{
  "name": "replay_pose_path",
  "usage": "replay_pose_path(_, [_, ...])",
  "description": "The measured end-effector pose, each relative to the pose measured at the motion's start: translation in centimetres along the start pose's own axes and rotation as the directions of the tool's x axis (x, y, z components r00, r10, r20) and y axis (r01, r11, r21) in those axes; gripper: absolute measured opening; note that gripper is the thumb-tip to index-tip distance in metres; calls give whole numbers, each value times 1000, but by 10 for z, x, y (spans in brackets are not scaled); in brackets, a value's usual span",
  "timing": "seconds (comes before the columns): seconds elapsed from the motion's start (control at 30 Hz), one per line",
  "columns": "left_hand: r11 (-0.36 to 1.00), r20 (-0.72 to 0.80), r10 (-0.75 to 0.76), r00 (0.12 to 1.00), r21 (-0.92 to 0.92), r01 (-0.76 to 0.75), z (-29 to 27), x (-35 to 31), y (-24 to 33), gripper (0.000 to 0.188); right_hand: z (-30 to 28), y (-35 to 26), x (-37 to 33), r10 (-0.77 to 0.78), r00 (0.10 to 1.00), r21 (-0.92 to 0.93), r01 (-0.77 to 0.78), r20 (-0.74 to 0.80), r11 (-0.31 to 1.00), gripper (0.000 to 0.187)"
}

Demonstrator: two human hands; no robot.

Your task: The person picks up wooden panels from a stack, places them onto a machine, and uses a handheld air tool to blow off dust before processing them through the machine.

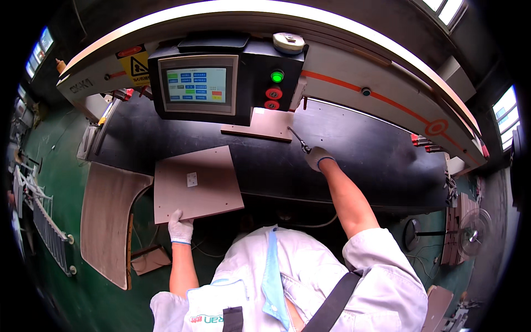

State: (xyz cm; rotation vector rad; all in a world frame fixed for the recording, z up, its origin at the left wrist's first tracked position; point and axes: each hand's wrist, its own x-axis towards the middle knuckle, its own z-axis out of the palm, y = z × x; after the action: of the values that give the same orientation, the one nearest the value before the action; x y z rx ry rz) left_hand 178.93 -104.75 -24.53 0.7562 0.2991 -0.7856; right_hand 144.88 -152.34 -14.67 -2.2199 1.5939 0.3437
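Observation:
My left hand (180, 226), in a white knit glove, grips the near edge of a flat brown panel (213, 177). The panel has a small white label on its face and small holes near its near edge; it lies partly over the black machine table. My right hand (317, 158), gloved too, is closed round an air blow gun (304, 145) with a long thin nozzle. Its tip points at the right end of a second brown panel (259, 131), which lies on the table partly hidden under the control box.
A control box with a lit touchscreen (196, 86), a green lamp (277, 77) and red buttons hangs over the black table (343, 149). A curved brown side table (108, 221) stands at left. A fan (473, 235) and stacked panels (452, 229) stand at right.

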Motion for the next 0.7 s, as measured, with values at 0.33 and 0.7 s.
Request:
replay_pose_path(0.33, [953, -29, -227, 973, 197, 228, 48, 110, 41, 45, -27, 91, -64, 132, 991, -202, -127, 8, 971, 42])
replay_pose_path(0.7, [893, 145, -361, 921, 337, 297, 167, 206, -124, 44, -4, 299, -170, 564, 812, -12, -572, -149, 820, 35])
